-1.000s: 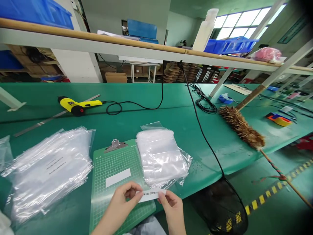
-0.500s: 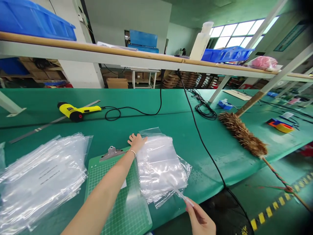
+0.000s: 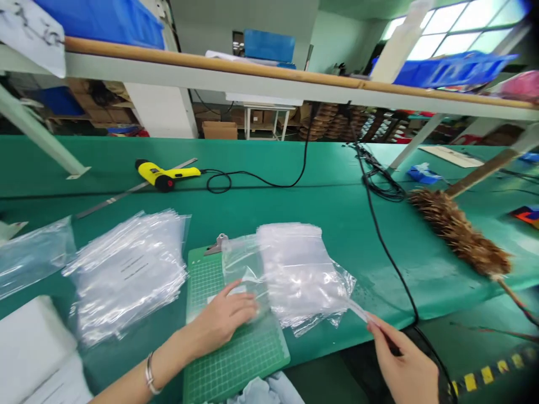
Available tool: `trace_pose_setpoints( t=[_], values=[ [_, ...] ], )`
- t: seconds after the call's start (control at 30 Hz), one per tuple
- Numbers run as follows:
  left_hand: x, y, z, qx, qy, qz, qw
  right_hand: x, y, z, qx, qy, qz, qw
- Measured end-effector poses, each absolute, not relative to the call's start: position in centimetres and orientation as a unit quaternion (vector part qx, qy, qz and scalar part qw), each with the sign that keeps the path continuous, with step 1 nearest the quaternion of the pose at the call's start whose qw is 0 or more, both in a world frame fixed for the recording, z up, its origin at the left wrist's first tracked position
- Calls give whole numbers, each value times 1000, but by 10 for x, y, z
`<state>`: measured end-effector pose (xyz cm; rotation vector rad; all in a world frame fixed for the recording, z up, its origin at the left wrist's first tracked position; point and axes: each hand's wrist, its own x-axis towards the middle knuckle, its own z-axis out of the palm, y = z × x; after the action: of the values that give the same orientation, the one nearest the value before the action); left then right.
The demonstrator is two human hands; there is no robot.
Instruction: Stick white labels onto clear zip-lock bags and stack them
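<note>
My left hand [image 3: 229,317] lies with outstretched fingers on a clear plastic bag [image 3: 241,255], which overlaps the green gridded clipboard [image 3: 240,367]. A small white paper shows under the plastic near the fingertips. Right of the clipboard is a pile of clear plastic bags [image 3: 297,264], some at its lower right lying askew. My right hand [image 3: 404,356] pinches a thin whitish strip [image 3: 357,308] between thumb and fingers; its far tip rests at the pile's lower right corner. I cannot tell exactly what the strip is.
Another stack of printed clear bags [image 3: 130,275] lies left of the clipboard. Behind are a yellow heat gun [image 3: 166,175] and a steel ruler [image 3: 113,199]. A black cable [image 3: 383,241] hangs across the bench; a feather duster [image 3: 463,233] lies right. A shelf [image 3: 252,73] spans above.
My left hand has come from the pile's top left corner down over the clipboard, and a clear bag now extends left from the pile. The view has shifted left; the right hand keeps its pinch.
</note>
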<state>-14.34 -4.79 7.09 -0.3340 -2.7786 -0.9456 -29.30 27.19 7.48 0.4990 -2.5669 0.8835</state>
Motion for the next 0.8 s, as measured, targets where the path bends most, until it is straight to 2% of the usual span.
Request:
trace_pose_setpoints(
  t=[0.1,0.2,0.37,0.53,0.67,0.8],
  values=[
    [-85,-50,58,-93,-955,-280,-11,-297,249,89,177,-908,347,157],
    [-61,-54,55,-24,-951,-303,-59,-290,215,92,169,-898,395,97],
    [-77,-74,44,137,-952,-274,-16,-267,169,86,199,-859,472,20],
    [-107,-96,28,192,-952,-233,-49,-251,160,80,141,-817,555,-63],
    [-115,-91,31,213,-954,-207,-28,-223,140,68,12,-656,723,-217],
    [-120,-92,38,252,-953,-169,27,-195,101,47,5,-574,754,-318]
  ],
)
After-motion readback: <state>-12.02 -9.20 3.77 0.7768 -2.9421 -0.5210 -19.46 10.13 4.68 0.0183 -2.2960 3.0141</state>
